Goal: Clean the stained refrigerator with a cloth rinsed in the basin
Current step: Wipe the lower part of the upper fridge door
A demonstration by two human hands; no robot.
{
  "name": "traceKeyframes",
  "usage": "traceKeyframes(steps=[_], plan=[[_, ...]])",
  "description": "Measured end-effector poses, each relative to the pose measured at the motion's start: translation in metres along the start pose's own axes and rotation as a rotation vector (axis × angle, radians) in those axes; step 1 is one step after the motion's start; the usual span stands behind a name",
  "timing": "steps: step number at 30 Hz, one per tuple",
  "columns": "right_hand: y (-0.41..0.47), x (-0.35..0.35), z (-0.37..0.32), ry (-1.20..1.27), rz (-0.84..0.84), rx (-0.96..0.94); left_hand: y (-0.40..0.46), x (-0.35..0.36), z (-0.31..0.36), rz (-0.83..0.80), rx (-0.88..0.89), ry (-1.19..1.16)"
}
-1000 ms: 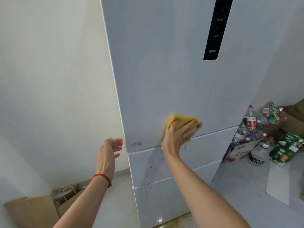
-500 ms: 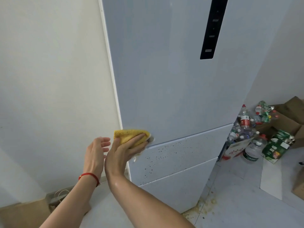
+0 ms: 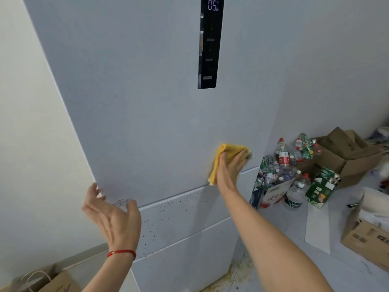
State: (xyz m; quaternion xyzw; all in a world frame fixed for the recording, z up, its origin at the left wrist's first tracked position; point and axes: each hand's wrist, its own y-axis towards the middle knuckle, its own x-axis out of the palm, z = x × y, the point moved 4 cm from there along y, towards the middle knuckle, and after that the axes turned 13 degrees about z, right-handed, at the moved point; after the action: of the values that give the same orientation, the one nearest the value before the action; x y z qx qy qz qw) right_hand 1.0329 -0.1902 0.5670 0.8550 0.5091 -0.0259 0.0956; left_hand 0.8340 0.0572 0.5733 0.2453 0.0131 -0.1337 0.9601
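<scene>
Refrigerator (image 3: 147, 91): pale front, top cut off by the frame, dark specks on the drawer panel (image 3: 179, 211) at 6 o'clock; black display strip (image 3: 209, 43) at 12 o'clock, upper digits partly cropped. Right hand (image 3: 229, 167): flat, fingers straight, pressing the yellow cloth (image 3: 225, 152) to the door's lower right edge, most of the cloth hidden beneath the palm. Left hand (image 3: 113, 216): open, fingers relaxed, holding nothing, at 7 o'clock before a blurred, unreadable sticker (image 3: 124, 202); basin out of view.

Pale grey fridge (image 3: 147, 102), tall upper door looks clean, but the drawer panel (image 3: 179, 211) under it is peppered with dark specks. Folded yellow cloth (image 3: 228, 151) sits flat against the door's lower right.
</scene>
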Motion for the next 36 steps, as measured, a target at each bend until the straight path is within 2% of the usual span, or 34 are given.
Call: traceKeyframes(steps=[4, 9, 13, 17, 19, 22, 24, 28, 33, 36], plan=[[0.075, -0.042, 0.008, -0.037, -0.022, 0.054, 0.007, 0.002, -0.003, 0.051, -0.019, 0.053], [0.138, -0.051, 0.056, 0.06, 0.026, 0.28, 0.005, 0.001, -0.003, 0.065, -0.027, 0.088], [0.054, -0.029, 0.006, 0.023, 0.051, 0.289, -0.006, 0.008, 0.0, 0.075, -0.042, 0.086], [-0.024, 0.011, 0.002, 0.038, -0.15, 0.178, -0.016, 0.02, 0.009, 0.09, -0.095, 0.123], [-0.024, 0.011, 0.012, 0.024, -0.186, 0.117, -0.018, 0.022, 0.012, 0.085, -0.116, 0.133], [0.017, -0.013, 0.012, 0.004, -0.088, 0.047, -0.015, 0.017, 0.011, 0.072, -0.128, 0.126], [0.06, -0.033, 0.014, -0.024, -0.035, 0.094, -0.011, 0.012, 0.008, 0.055, -0.132, 0.096], [0.123, -0.056, 0.027, 0.012, 0.039, 0.32, -0.004, -0.006, 0.007, -0.006, -0.18, -0.014], [0.055, -0.022, 0.003, 0.039, 0.083, 0.325, 0.009, -0.029, 0.011, -0.061, -0.263, -0.155], [-0.009, 0.019, 0.0, 0.043, 0.031, 0.287, 0.015, -0.04, 0.007, -0.141, -0.326, -0.185]])
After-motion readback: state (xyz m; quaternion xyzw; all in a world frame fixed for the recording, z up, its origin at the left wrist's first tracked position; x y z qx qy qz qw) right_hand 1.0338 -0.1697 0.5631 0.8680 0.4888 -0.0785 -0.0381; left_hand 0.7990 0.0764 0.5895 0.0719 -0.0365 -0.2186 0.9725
